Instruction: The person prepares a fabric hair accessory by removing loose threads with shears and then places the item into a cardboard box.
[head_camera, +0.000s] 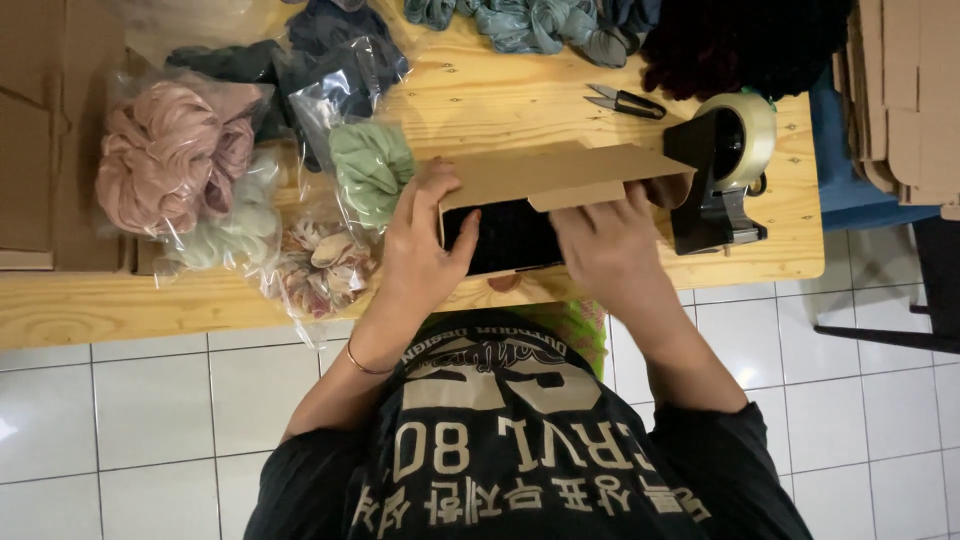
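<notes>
A flat brown cardboard box (560, 172) lies near the front edge of the wooden table (120, 305), its lid half raised over something black (505, 235) inside. My left hand (425, 235) grips the box's left end, fingers curled over the lid's edge. On the right, my right hand (605, 235) presses on the box front, with its fingers under the lid flap.
Clear bags of pink (170, 155), pale green (372, 165) and patterned scrunchies (320, 265) lie left of the box. A black tape dispenser (722, 175) stands right of it, with small scissors (625, 100) behind. Flat cardboard stacks sit at the far left and right. White tiled floor lies below.
</notes>
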